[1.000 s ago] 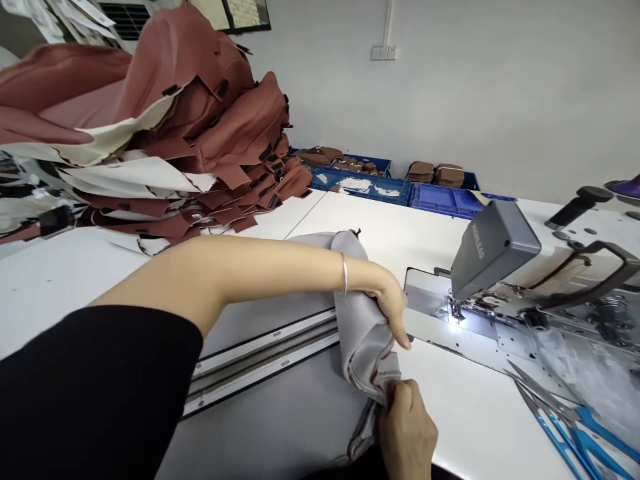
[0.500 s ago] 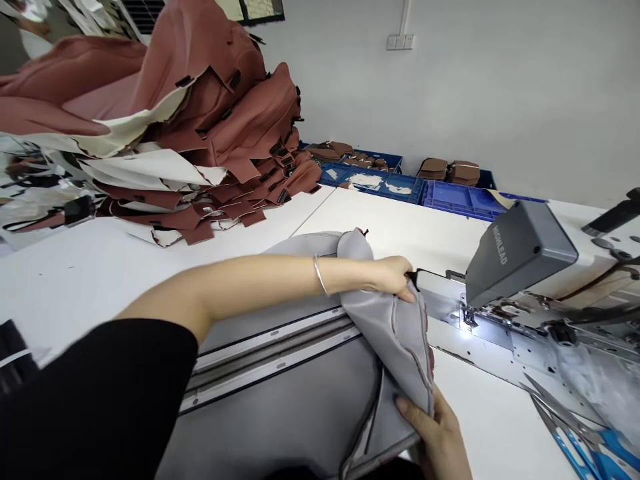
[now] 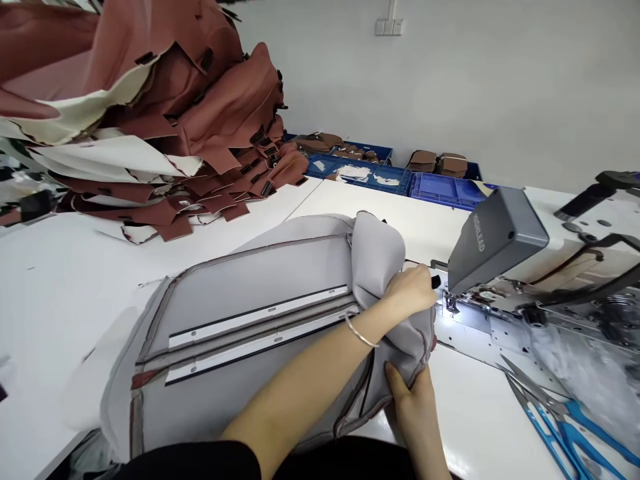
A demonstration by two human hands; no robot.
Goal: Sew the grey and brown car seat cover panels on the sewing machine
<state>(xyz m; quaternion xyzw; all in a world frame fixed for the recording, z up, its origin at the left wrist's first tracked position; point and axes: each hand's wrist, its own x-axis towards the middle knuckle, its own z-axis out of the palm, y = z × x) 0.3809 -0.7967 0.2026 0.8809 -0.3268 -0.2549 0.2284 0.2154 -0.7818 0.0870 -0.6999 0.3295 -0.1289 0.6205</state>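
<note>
The right hand (image 3: 416, 400) grasps the near edge of a grey sewn cover (image 3: 300, 267), left of the sewing machine (image 3: 495, 240). Blue-handled scissors (image 3: 565, 413) lie nearer than the machine. The left hand (image 3: 413, 290) clutches the cover's folded end beside it. Maroon covers (image 3: 220, 113) are heaped far left of it.

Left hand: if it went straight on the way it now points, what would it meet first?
Probably the grey HIGHLEAD sewing machine head, just ahead of the left hand in this view, though the depth between them is unclear.
</note>
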